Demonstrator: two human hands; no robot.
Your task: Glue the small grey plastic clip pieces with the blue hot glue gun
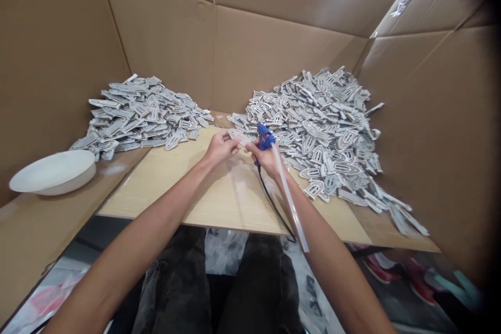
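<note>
Blue plastic glue gun (pixel 265 137): gripped in closed right hand (pixel 268 157) over the board centre; translucent glue stick (pixel 289 195) projecting rearward, black cord (pixel 274 203) trailing off the edge. Flat pale arch-shaped piece (pixel 238 137): pinched in left hand (pixel 220 147) fingertips, just beside the nozzle. Light wooden board (pixel 188 188), smooth. Two heaps of like grey-white cut-outs: left pile (pixel 141 112), larger right pile (pixel 324 125). Shallow white bowl (pixel 52 171), contents not visible. Corrugated cardboard walls (pixel 274 42) all round.

Blue glue gun (pixel 265 136), black cord (pixel 274 203) — grey pieces (pixel 324 125), white bowl (pixel 55 171).
</note>
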